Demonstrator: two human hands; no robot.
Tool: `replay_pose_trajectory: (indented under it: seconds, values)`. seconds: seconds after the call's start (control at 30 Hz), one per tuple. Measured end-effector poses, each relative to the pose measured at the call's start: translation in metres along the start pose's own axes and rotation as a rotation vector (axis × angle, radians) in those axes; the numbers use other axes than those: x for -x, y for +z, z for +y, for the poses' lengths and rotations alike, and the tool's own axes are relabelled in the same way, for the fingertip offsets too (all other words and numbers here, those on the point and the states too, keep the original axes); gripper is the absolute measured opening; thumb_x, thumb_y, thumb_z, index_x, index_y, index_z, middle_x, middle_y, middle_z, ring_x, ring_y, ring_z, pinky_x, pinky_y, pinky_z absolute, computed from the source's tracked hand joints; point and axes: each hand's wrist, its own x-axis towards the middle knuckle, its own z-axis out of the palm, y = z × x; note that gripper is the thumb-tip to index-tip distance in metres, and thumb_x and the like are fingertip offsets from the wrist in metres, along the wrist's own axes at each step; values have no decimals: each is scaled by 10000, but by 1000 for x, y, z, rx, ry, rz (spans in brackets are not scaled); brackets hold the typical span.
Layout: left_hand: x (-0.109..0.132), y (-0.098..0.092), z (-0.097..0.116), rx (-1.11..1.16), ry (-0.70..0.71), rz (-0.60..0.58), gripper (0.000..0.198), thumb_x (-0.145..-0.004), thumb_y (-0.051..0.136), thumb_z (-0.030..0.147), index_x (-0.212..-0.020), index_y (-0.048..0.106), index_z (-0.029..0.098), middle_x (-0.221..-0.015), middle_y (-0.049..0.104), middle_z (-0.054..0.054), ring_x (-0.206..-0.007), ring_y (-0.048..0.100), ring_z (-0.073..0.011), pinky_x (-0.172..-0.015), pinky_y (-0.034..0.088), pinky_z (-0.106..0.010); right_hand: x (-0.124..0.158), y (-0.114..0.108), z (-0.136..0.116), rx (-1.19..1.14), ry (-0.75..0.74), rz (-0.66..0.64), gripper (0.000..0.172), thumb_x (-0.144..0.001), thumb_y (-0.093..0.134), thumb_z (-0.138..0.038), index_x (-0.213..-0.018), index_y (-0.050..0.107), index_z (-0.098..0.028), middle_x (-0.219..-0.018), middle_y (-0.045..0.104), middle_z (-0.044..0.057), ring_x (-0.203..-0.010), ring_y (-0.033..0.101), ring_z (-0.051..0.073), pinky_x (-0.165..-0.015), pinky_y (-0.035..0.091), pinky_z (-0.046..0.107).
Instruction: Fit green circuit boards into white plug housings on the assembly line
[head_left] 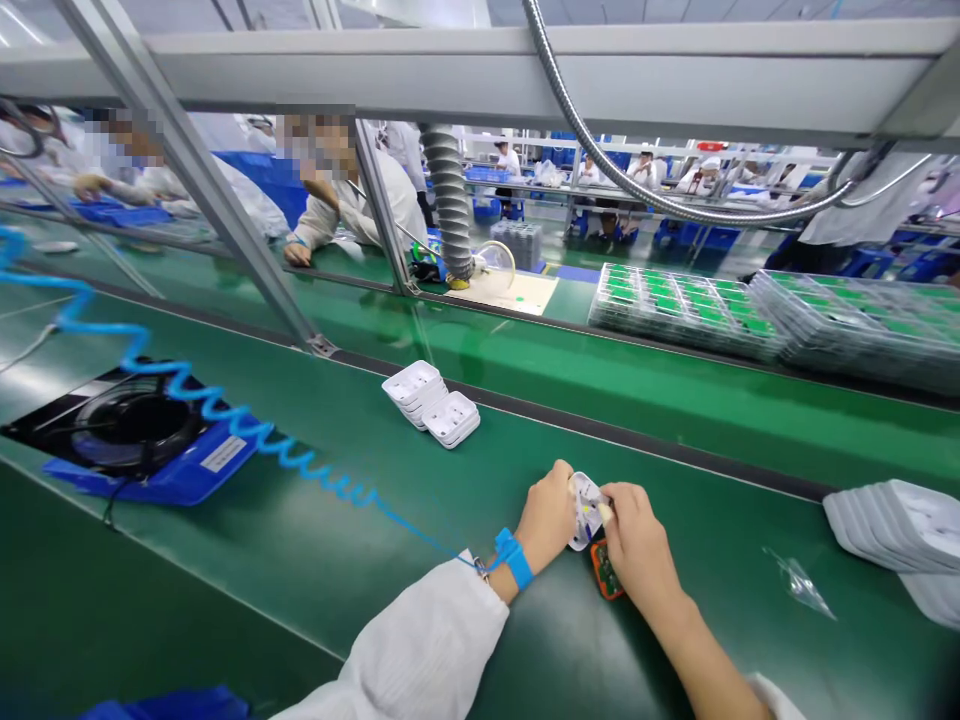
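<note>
Between my hands is a small white plastic housing (pixel 582 534), tilted, with its inner side facing me. My left hand (pixel 544 520) is closed on its left edge; a blue wrist strap (pixel 514 560) circles that wrist. My right hand (pixel 637 540) has its fingers pinched at the housing's right edge, with pale finger covers at the tips. Whether those fingers hold something small as well, I cannot make out. Just below the housing, a green circuit board in an orange frame (pixel 606 572) lies on the green bench, partly hidden by my right hand.
Stacked white housings (pixel 450 418) stand ahead to the left, and more (pixel 900 525) at the right edge. A clear plastic scrap (pixel 806 588) lies nearby. A coiled blue cord (pixel 247 430) crosses above a black fan (pixel 127 425). Trays of green boards (pixel 682 305) stand across the belt, near co-workers.
</note>
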Motion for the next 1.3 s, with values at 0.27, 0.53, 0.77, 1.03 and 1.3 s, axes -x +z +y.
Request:
replay_pose_trajectory:
  seconds: [0.27, 0.53, 0.77, 1.03, 1.3]
  values:
    - [2, 1, -6, 558, -7, -169, 485, -692, 392, 36, -1149, 459, 182, -1122, 559, -49, -1013, 524, -162, -853, 418, -260, -1, 2, 11, 107, -1, -36, 334, -791, 351, -65, -1052, 516, -195, -1036, 518, 83, -830, 576, 174, -705, 477, 293]
    - [4, 2, -4, 677, -79, -101, 103, -758, 449, 152, -853, 481, 176, -736, 475, 32, -669, 451, -93, -592, 360, -188, -3, 0, 10, -79, -5, -16, 215, -853, 435, -229, -1045, 527, -199, -1043, 560, 82, -966, 536, 217, -843, 439, 373]
    - [7, -4, 4, 573, 28, -73, 144, -721, 444, 95, -822, 512, 173, -727, 512, 37, -672, 459, -99, -601, 342, -198, -6, -1, 12, -279, 135, -138, 172, -860, 423, -279, -972, 529, -202, -882, 604, 33, -765, 566, 171, -679, 459, 300]
    - [2, 7, -8, 576, -100, 19, 139, -834, 430, 278, -877, 516, 178, -804, 555, 10, -743, 504, -122, -666, 395, -223, -2, 8, -9, 71, -86, -74, 112, -837, 455, -228, -902, 541, -198, -816, 554, 39, -766, 494, 195, -679, 375, 316]
    - [9, 2, 3, 516, -118, -82, 264, -873, 375, 300, -1016, 570, 191, -976, 631, -22, -908, 562, -155, -820, 422, -257, -2, 16, -9, 241, -39, -100, 117, -826, 416, -160, -767, 514, -189, -753, 551, 40, -707, 488, 192, -647, 324, 307]
